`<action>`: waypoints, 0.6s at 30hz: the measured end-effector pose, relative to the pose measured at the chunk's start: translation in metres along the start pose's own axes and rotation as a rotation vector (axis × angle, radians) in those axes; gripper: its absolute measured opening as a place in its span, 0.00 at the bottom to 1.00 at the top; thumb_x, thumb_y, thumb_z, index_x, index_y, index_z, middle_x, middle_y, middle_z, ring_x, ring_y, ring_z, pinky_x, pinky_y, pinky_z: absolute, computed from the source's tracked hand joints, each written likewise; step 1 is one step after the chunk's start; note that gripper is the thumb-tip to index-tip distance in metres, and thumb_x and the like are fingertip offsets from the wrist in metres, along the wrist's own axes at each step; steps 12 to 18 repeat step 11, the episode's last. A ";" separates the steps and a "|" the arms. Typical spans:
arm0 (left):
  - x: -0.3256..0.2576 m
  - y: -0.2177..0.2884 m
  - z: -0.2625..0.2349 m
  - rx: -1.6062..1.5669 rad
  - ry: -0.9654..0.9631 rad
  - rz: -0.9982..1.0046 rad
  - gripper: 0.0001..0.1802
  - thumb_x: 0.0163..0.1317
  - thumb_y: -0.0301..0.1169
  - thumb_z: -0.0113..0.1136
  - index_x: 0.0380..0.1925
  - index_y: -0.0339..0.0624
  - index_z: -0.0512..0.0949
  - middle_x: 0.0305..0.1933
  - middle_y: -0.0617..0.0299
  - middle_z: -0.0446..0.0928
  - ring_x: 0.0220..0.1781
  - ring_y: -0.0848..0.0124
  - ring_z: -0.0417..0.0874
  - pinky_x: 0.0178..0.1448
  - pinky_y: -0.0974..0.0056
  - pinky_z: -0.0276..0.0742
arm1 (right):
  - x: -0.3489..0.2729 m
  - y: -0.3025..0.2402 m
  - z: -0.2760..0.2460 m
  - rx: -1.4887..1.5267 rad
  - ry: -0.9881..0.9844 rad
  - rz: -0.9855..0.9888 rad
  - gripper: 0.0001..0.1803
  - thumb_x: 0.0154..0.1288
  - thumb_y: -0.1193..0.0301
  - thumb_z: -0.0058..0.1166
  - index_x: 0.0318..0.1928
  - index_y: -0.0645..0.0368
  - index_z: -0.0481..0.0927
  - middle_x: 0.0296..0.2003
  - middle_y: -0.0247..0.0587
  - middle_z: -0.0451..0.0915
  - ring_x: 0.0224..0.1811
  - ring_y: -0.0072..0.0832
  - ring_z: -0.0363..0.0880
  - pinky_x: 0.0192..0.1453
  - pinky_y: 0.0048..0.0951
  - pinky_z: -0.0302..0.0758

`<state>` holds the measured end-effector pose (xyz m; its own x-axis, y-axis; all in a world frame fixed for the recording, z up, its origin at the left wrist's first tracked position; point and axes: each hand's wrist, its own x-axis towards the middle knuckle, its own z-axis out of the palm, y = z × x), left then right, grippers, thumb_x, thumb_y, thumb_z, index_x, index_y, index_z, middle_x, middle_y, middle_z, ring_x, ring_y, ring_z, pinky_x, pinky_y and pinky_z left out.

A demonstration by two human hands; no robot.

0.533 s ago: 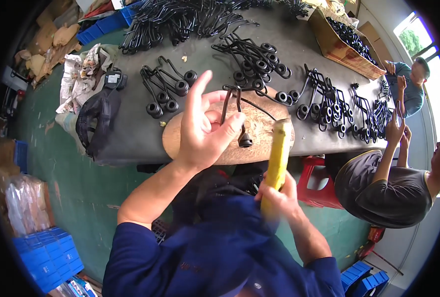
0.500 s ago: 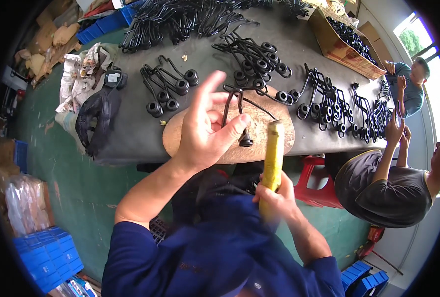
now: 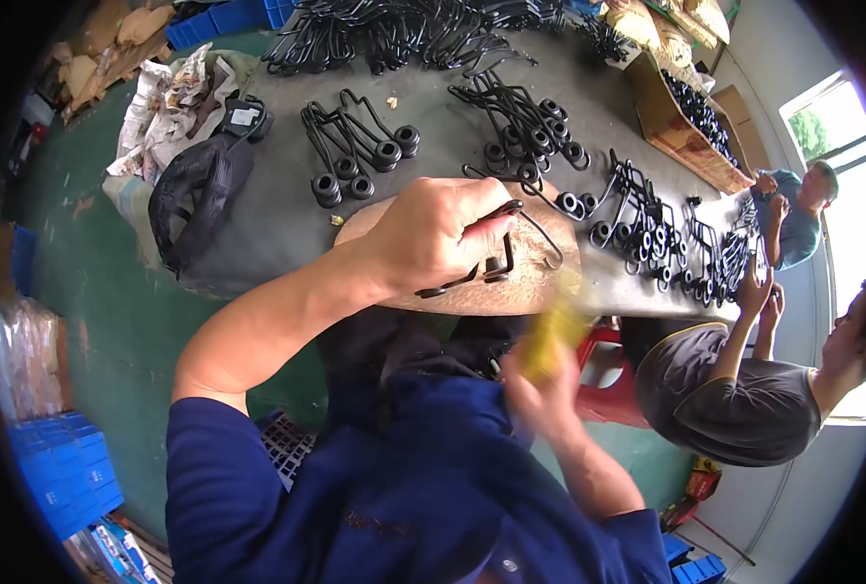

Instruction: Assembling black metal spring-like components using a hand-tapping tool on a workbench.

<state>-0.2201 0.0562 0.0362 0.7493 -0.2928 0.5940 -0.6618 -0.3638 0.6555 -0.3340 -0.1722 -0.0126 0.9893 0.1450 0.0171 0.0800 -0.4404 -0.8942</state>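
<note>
My left hand (image 3: 442,229) is closed around a bent black metal rod (image 3: 506,255) over the oval wooden board (image 3: 556,255) at the table's front edge. Parts of the rod stick out below and to the right of my fingers; the rest is hidden by the hand. My right hand (image 3: 542,389) grips a thick yellow bar (image 3: 557,336), just in front of the board and apart from the rod. Bar and fingers are smeared by motion. Beyond the board lie bent black rods with rubber bushings (image 3: 525,131), and a smaller group of them (image 3: 355,146) sits to the left.
A large heap of bent black rods (image 3: 374,34) covers the back of the table. More bushed rods (image 3: 637,229) lie to the right, near a cardboard box (image 3: 681,122) of black parts. A black bag (image 3: 199,195) lies left. Two people work at right, near a red stool (image 3: 608,394).
My left hand has gone from spread fingers to a closed grip on the rod, turning it lower. The yellow bar has tilted and blurred in my right hand. The view has shifted slightly.
</note>
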 end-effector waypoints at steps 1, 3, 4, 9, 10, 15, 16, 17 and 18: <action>0.003 -0.002 0.000 0.010 -0.022 -0.002 0.06 0.60 0.23 0.64 0.31 0.36 0.75 0.22 0.53 0.75 0.20 0.61 0.75 0.26 0.62 0.70 | 0.009 0.005 0.001 -0.046 -0.280 0.514 0.18 0.57 0.71 0.63 0.44 0.65 0.71 0.28 0.39 0.76 0.25 0.25 0.78 0.29 0.31 0.75; -0.003 0.001 0.002 -0.037 0.055 0.029 0.08 0.61 0.25 0.63 0.27 0.38 0.73 0.20 0.53 0.73 0.19 0.62 0.76 0.25 0.61 0.68 | -0.003 -0.001 0.001 0.174 -0.326 0.518 0.18 0.60 0.71 0.62 0.44 0.64 0.69 0.28 0.38 0.75 0.25 0.24 0.77 0.28 0.29 0.75; 0.005 -0.005 -0.004 -0.032 0.030 -0.018 0.09 0.61 0.26 0.63 0.27 0.37 0.73 0.19 0.54 0.72 0.18 0.64 0.74 0.25 0.62 0.68 | 0.004 -0.014 -0.010 0.202 -0.301 0.506 0.17 0.61 0.73 0.60 0.45 0.65 0.69 0.28 0.38 0.74 0.25 0.23 0.77 0.28 0.27 0.76; 0.010 -0.014 -0.019 0.018 -0.062 -0.155 0.10 0.61 0.28 0.61 0.25 0.34 0.73 0.16 0.54 0.70 0.17 0.70 0.64 0.25 0.62 0.66 | 0.010 -0.079 -0.038 0.212 -0.215 -0.249 0.16 0.60 0.73 0.58 0.44 0.64 0.68 0.30 0.43 0.76 0.27 0.28 0.79 0.30 0.28 0.78; 0.010 -0.011 -0.024 -0.011 -0.102 -0.236 0.09 0.61 0.28 0.61 0.25 0.35 0.74 0.17 0.52 0.71 0.17 0.69 0.65 0.26 0.61 0.67 | 0.014 -0.086 -0.042 0.108 -0.382 -0.545 0.15 0.61 0.71 0.56 0.43 0.64 0.67 0.32 0.48 0.76 0.28 0.33 0.81 0.32 0.30 0.80; 0.015 -0.014 -0.021 -0.027 -0.120 -0.186 0.09 0.61 0.29 0.61 0.26 0.35 0.76 0.19 0.51 0.73 0.18 0.68 0.66 0.27 0.62 0.67 | -0.004 -0.062 -0.014 0.495 -0.201 -0.551 0.24 0.64 0.58 0.59 0.50 0.55 0.63 0.41 0.59 0.78 0.38 0.38 0.82 0.38 0.42 0.81; 0.015 -0.014 -0.021 -0.027 -0.120 -0.186 0.09 0.61 0.29 0.61 0.26 0.35 0.76 0.19 0.51 0.73 0.18 0.68 0.66 0.27 0.62 0.67 | -0.004 -0.062 -0.014 0.495 -0.201 -0.551 0.24 0.64 0.58 0.59 0.50 0.55 0.63 0.41 0.59 0.78 0.38 0.38 0.82 0.38 0.42 0.81; 0.015 -0.014 -0.021 -0.027 -0.120 -0.186 0.09 0.61 0.29 0.61 0.26 0.35 0.76 0.19 0.51 0.73 0.18 0.68 0.66 0.27 0.62 0.67 | -0.004 -0.062 -0.014 0.495 -0.201 -0.551 0.24 0.64 0.58 0.59 0.50 0.55 0.63 0.41 0.59 0.78 0.38 0.38 0.82 0.38 0.42 0.81; 0.015 -0.014 -0.021 -0.027 -0.120 -0.186 0.09 0.61 0.29 0.61 0.26 0.35 0.76 0.19 0.51 0.73 0.18 0.68 0.66 0.27 0.62 0.67 | -0.004 -0.062 -0.014 0.495 -0.201 -0.551 0.24 0.64 0.58 0.59 0.50 0.55 0.63 0.41 0.59 0.78 0.38 0.38 0.82 0.38 0.42 0.81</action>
